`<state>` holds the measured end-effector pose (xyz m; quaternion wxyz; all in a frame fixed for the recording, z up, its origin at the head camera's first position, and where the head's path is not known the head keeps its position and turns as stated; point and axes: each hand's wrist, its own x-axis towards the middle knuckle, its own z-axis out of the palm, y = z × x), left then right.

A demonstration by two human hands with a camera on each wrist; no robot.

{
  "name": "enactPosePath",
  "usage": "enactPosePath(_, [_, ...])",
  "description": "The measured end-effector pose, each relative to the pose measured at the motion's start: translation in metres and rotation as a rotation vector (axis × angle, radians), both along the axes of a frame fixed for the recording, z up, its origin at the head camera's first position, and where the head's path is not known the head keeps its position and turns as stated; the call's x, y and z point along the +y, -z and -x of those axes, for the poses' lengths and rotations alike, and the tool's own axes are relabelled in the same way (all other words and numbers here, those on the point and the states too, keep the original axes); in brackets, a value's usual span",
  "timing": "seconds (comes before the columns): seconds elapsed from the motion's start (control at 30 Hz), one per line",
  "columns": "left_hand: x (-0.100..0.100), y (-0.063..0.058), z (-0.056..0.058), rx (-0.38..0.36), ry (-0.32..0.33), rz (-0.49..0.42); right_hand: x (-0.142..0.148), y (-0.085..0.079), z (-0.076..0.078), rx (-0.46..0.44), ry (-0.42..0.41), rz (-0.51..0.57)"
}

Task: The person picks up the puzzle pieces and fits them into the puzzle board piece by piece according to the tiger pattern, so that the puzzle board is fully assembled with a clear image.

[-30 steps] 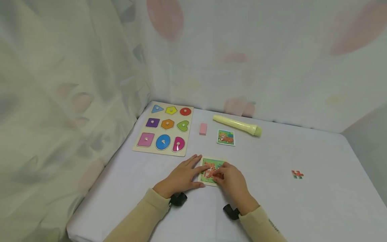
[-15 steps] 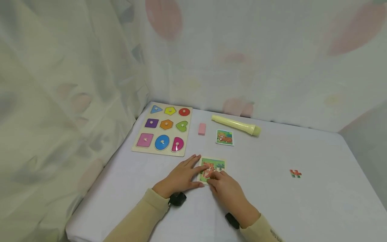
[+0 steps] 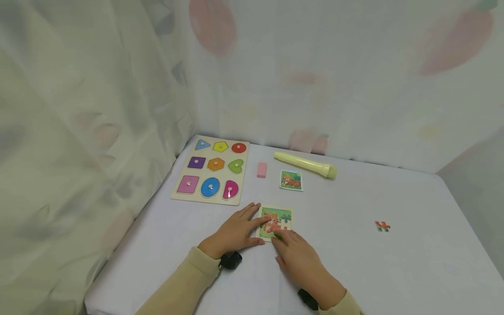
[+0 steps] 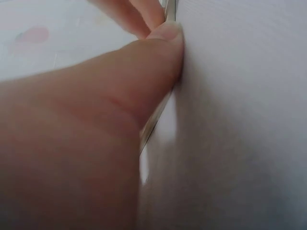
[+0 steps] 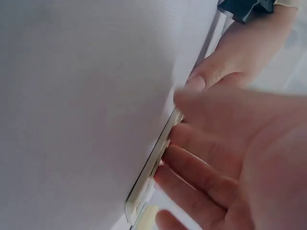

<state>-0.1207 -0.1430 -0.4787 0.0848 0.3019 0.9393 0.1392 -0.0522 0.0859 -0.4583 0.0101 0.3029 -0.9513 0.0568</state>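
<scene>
A small tiger jigsaw puzzle in a pale frame lies flat on the white table in the head view. A white gap shows at its right side. My left hand rests over the puzzle's left edge with fingers extended, the index finger across the picture and the thumb by the lower edge. At the lower right, my right hand touches the puzzle with its fingertips. In the right wrist view its fairly straight fingers press along the frame; no piece shows between them. A loose red-and-green puzzle piece lies to the right.
Behind the puzzle are a tiger picture card, a pink block and a pale yellow microphone-shaped tube. A knobbed shape board lies at the back left. Patterned cloth hangs along the back and left.
My right hand has shifted from the puzzle's right middle to its lower edge and drawn back toward me, uncovering the gap. My left hand stays on the puzzle.
</scene>
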Motion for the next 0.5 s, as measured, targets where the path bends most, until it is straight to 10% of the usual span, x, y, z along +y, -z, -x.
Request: enactPosePath(0.5, [0.0,0.002,0.0,0.01,0.011,-0.006,0.015,0.004,0.002,0.025,0.107,0.151])
